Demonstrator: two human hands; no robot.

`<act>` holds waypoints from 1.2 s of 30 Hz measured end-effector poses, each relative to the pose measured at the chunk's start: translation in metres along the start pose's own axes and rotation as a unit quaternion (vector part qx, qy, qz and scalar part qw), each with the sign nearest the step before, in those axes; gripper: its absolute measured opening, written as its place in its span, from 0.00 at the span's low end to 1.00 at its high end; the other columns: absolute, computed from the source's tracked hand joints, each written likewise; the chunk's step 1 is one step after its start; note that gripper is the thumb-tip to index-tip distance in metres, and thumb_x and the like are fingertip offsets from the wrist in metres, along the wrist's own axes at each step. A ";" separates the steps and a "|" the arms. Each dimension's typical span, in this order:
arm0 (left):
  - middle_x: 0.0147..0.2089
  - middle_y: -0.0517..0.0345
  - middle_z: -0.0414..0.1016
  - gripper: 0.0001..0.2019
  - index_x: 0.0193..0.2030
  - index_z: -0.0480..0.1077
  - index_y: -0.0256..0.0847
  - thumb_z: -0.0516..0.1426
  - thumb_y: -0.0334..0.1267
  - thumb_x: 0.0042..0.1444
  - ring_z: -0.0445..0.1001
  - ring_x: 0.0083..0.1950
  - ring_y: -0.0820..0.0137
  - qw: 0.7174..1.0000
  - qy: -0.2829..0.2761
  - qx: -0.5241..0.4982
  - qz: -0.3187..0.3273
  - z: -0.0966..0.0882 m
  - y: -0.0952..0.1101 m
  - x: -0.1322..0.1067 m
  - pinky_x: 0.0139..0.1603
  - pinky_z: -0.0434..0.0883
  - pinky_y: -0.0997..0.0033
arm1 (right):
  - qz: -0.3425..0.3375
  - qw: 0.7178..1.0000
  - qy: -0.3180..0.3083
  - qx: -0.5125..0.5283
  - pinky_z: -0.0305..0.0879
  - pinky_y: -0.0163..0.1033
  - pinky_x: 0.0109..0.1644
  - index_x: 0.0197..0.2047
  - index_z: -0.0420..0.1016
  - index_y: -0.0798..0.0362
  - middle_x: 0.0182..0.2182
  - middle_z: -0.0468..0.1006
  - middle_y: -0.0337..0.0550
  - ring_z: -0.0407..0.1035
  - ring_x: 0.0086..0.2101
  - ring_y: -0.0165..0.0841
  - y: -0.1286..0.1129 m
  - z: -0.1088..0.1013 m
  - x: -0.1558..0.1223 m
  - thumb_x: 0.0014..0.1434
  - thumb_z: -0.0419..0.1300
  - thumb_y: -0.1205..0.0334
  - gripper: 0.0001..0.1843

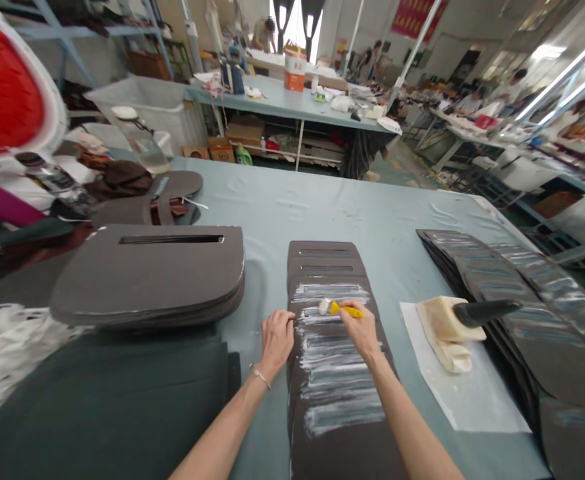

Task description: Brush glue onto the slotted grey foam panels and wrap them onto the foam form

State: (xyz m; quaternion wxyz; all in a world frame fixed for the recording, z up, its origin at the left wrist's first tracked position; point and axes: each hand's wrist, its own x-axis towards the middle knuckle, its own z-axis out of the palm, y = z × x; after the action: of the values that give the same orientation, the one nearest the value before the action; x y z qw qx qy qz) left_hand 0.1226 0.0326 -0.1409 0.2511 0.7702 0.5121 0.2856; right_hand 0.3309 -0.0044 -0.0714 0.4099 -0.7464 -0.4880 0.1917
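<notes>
A yellow-handled glue brush (345, 310) sits in the right hand's (359, 331) closed grip, streaking white adhesive (339, 380) across a stack of dark grey foam panels (345, 447) on the pale blue counter (277, 220); the left hand's (276, 340) loose, empty grip rests on the stack's edge.

The pale blue-grey covered bench (292, 200) runs ahead. At 12 o'clock, an overlapping row of dark grey slotted panels (326, 257) runs down its middle, streaked with white. At 9 o'clock sits a neat stack of matching panels (147, 273), and a dark green fabric pile (102, 407) lies at 7 o'clock. A fanned row of dark panels (502, 293) curves round at 3 o'clock, beside a white paper sheet (492, 393) bearing a cream-crusted block (439, 333) with a black-handled tool (485, 312). Dark brown cut pieces (169, 190) lie at 10 o'clock.
</notes>
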 end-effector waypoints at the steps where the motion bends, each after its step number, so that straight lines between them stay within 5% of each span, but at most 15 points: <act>1: 0.45 0.55 0.72 0.12 0.45 0.68 0.45 0.47 0.31 0.60 0.68 0.50 0.66 1.000 -0.006 0.009 0.013 0.000 0.003 -0.008 0.52 0.62 0.60 | -0.013 1.000 -0.025 0.011 0.58 0.33 0.31 0.33 0.75 0.52 0.28 0.76 0.38 0.65 0.27 0.30 -0.005 0.011 -0.006 0.51 0.54 0.58 0.11; 5: 0.49 0.54 0.71 0.14 0.49 0.66 0.45 0.48 0.29 0.59 0.67 0.53 0.65 0.997 -0.021 0.049 0.054 0.001 0.010 -0.032 0.54 0.60 0.59 | -0.023 0.997 -0.079 -0.002 0.58 0.33 0.31 0.32 0.75 0.52 0.26 0.75 0.38 0.65 0.26 0.30 -0.006 0.033 -0.015 0.51 0.53 0.60 0.10; 9: 0.49 0.54 0.71 0.15 0.49 0.67 0.45 0.46 0.29 0.60 0.67 0.53 0.66 0.995 -0.024 0.070 0.061 -0.001 0.011 -0.035 0.54 0.61 0.60 | -0.033 0.995 0.019 -0.089 0.58 0.34 0.33 0.30 0.74 0.52 0.26 0.75 0.41 0.65 0.27 0.32 -0.010 0.035 -0.015 0.51 0.52 0.62 0.10; 12: 0.49 0.54 0.72 0.14 0.48 0.67 0.45 0.46 0.30 0.61 0.67 0.52 0.66 0.995 -0.025 0.074 0.063 -0.002 0.011 -0.032 0.53 0.61 0.60 | -0.099 0.992 -0.005 -0.084 0.60 0.35 0.37 0.33 0.74 0.52 0.30 0.76 0.42 0.67 0.31 0.32 -0.015 0.034 -0.019 0.53 0.51 0.62 0.11; 15: 0.49 0.53 0.72 0.15 0.49 0.67 0.45 0.46 0.30 0.61 0.67 0.52 0.65 0.995 -0.026 0.071 0.069 -0.002 0.010 -0.032 0.53 0.61 0.59 | -0.059 0.996 -0.030 -0.063 0.60 0.34 0.34 0.33 0.75 0.51 0.28 0.77 0.41 0.67 0.28 0.32 0.005 0.010 -0.014 0.52 0.52 0.59 0.12; 18: 0.49 0.54 0.72 0.15 0.49 0.67 0.45 0.45 0.30 0.61 0.66 0.53 0.65 0.996 -0.028 0.060 0.065 -0.001 0.010 -0.032 0.53 0.61 0.60 | 0.049 0.993 0.055 -0.094 0.59 0.34 0.30 0.32 0.76 0.53 0.24 0.75 0.40 0.65 0.25 0.32 0.041 -0.039 -0.001 0.50 0.53 0.54 0.14; 21: 0.48 0.55 0.72 0.14 0.48 0.68 0.45 0.46 0.31 0.61 0.66 0.53 0.65 0.997 -0.027 0.046 0.049 0.000 0.010 -0.031 0.53 0.61 0.60 | 0.077 0.981 0.109 -0.141 0.58 0.35 0.30 0.31 0.76 0.53 0.23 0.75 0.40 0.65 0.24 0.32 0.055 -0.066 0.005 0.50 0.53 0.53 0.15; 23: 0.48 0.55 0.72 0.12 0.47 0.68 0.45 0.47 0.32 0.60 0.67 0.53 0.66 0.999 -0.023 0.032 0.032 -0.001 0.010 -0.031 0.54 0.61 0.60 | 0.049 0.985 0.108 -0.128 0.58 0.35 0.30 0.31 0.75 0.53 0.24 0.75 0.40 0.65 0.24 0.32 0.041 -0.054 -0.002 0.51 0.53 0.55 0.13; 28: 0.50 0.53 0.71 0.12 0.48 0.67 0.43 0.48 0.34 0.60 0.66 0.54 0.65 0.999 -0.016 0.030 0.036 -0.004 0.013 -0.043 0.55 0.60 0.59 | -0.059 0.998 -0.013 -0.002 0.62 0.34 0.35 0.34 0.75 0.52 0.29 0.76 0.41 0.68 0.29 0.31 -0.023 0.026 -0.048 0.54 0.53 0.59 0.11; 31: 0.51 0.51 0.71 0.14 0.50 0.67 0.43 0.45 0.33 0.61 0.66 0.55 0.63 0.995 -0.037 0.063 0.067 -0.003 0.015 -0.053 0.56 0.59 0.57 | -0.070 0.996 -0.048 0.018 0.63 0.34 0.36 0.33 0.75 0.51 0.30 0.77 0.41 0.69 0.30 0.31 -0.025 0.041 -0.058 0.53 0.52 0.61 0.10; 36: 0.52 0.50 0.71 0.15 0.52 0.66 0.43 0.45 0.32 0.61 0.66 0.55 0.62 0.991 -0.045 0.101 0.076 0.001 0.016 -0.057 0.56 0.59 0.56 | -0.002 0.996 0.020 -0.083 0.61 0.35 0.34 0.31 0.75 0.52 0.28 0.76 0.41 0.67 0.27 0.32 0.035 -0.025 -0.036 0.51 0.52 0.58 0.11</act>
State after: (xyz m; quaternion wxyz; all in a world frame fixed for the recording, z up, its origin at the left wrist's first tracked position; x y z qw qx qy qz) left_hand 0.1154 -0.0261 -0.1413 0.1722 0.8403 0.4667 0.2153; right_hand 0.3519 -0.0540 -0.0889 0.3565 -0.7809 -0.4949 0.1345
